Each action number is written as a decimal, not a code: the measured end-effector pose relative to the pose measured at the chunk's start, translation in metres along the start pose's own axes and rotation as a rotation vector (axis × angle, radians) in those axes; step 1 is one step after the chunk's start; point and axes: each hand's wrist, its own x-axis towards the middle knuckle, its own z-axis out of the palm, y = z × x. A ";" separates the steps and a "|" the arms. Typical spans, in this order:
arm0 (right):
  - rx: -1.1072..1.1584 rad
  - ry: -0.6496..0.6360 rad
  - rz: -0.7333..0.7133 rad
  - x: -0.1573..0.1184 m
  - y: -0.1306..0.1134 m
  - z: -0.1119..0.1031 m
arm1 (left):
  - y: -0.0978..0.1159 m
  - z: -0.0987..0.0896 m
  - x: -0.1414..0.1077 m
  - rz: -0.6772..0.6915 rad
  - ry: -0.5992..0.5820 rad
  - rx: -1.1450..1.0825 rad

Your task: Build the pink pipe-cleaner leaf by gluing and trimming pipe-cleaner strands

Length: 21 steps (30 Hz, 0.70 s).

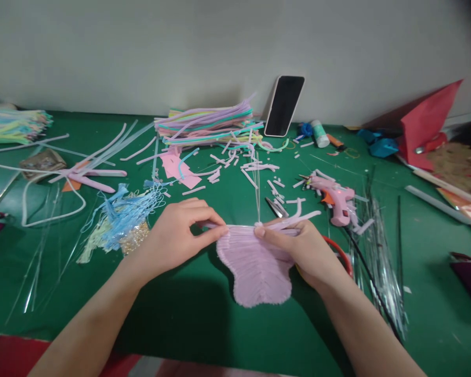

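A pale purple pipe-cleaner piece [261,277] with a fuzzy, wavy outline hangs between my hands above the green table. My left hand [188,228] pinches its upper left corner between thumb and fingertips. On the upper right, my right hand [298,246] grips it, the thumb lying across the top edge by a small knot. Thin clear strands [258,193] rise from that knot. Loose pipe-cleaner ends [308,216] stick out above my right hand, whose other fingers are mostly hidden behind the piece.
Pipe-cleaner bundles [208,125] lie at the back beside a propped phone [286,106]. A pink glue gun [339,201] and clear sticks [380,262] are on the right. Red-handled scissors [343,256] lie partly behind my right hand. Blue tassels [121,214] sit on the left.
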 end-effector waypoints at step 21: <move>0.294 -0.036 -0.061 -0.008 0.003 0.019 | -0.003 0.018 0.003 -0.269 -0.062 -0.413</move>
